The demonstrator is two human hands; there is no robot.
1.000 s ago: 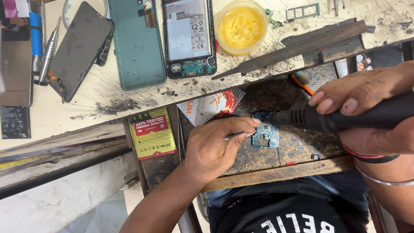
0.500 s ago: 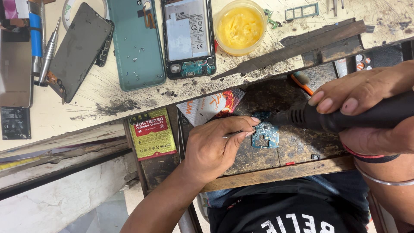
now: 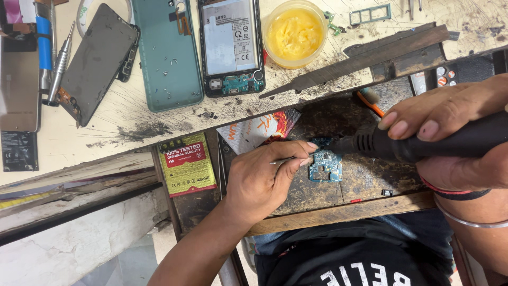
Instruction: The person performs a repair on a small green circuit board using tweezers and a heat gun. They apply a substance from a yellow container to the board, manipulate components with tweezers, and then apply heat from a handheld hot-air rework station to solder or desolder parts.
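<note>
Blue-green circuit board [image 3: 325, 165] lies flat on the dark worn wood block, just past the L fingertips. L hand [image 3: 267, 180] has thumb + index pressed together, pinching thin metal tweezers [image 3: 284, 159] whose tip reaches the board's near edge; other fingers curled under. R hand [image 3: 450, 132] is wrapped round a black hot-air/solder handpiece [image 3: 423, 142], fingers laid side by side along the barrel, thumb hidden below. Nozzle end sits right at the board's top edge, close to the L index tip.

Risks, as I judge: nozzle that close to the fingertip could burn it if the R hand drifts. Board isn't clamped, only steadied by tweezers, so a nudge could slide it and shift small parts. Too long in one spot could scorch the board. Orange-handled brush [image 3: 369, 100] beyond the R fingers is near the heat too.
</note>
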